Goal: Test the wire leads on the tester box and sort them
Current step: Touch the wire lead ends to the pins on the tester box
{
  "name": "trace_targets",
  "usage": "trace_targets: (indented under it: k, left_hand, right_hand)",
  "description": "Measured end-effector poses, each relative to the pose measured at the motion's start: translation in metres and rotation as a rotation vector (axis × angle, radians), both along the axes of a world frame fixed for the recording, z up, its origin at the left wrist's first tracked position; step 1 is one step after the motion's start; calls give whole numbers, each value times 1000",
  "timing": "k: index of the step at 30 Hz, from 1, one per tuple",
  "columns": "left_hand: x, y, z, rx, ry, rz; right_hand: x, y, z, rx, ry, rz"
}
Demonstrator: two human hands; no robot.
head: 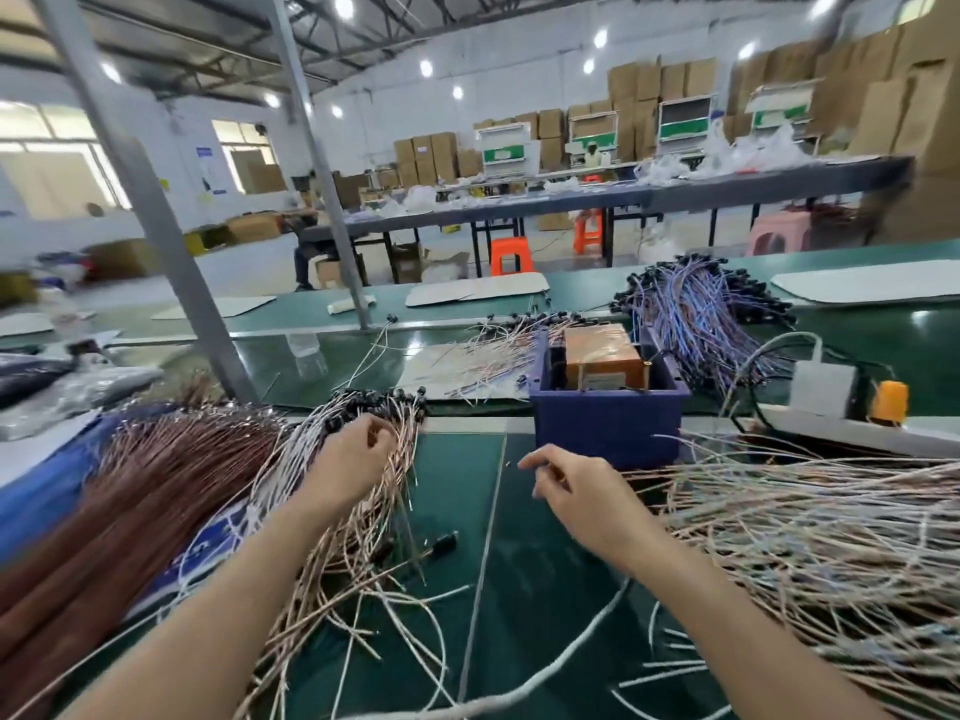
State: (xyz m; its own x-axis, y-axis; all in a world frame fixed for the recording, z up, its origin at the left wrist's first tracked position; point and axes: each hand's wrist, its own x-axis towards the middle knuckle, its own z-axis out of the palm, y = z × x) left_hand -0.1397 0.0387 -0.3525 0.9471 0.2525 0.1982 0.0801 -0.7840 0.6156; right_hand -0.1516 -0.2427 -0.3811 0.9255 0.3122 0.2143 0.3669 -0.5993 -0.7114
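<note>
Sorting thin wire leads at a green bench [467, 589], shown from the head view; largest first: the heap of pale pink-and-white leads [810, 553] fanned across the bench on the right, then the tight brown-copper bundle [119, 511] at far left, then the loose sheaf of leads with small black end caps [363, 407] between that bundle and the bench centre; a violet-and-blue batch [696, 314] lies beyond. The blue tester box [608, 413], holding an orange unit [602, 356], stands just behind the hands, at centre. Each lead is judged very light, limp and springy, prone to tangle with its neighbours and to slip if pinched on the smooth insulation; the better hold is probably close behind the black cap, drawing one strand clear along its length rather than sideways; bare tips look fine enough to bend. The left hand [353, 454] rests in the capped sheaf, its grip curled among the strands; whether it pinches a single lead cannot be told. The right hand [576, 491] hovers over bare bench, fingers loosely curled and thumb near forefinger; motion blur hides whether anything is held.
</note>
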Motion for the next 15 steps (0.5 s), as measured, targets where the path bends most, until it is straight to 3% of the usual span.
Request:
trace_targets:
  k: [6, 11, 15]
  left_hand:
    - [21, 13, -6, 208, 85, 7]
    - [51, -6, -13, 491, 131, 29]
    - [67, -11, -19, 566, 236, 73]
  right_hand:
    - [0, 6, -3, 29, 33, 12]
    - [0, 9, -1, 25, 64, 39]
    - [2, 7, -2, 31, 92, 52]
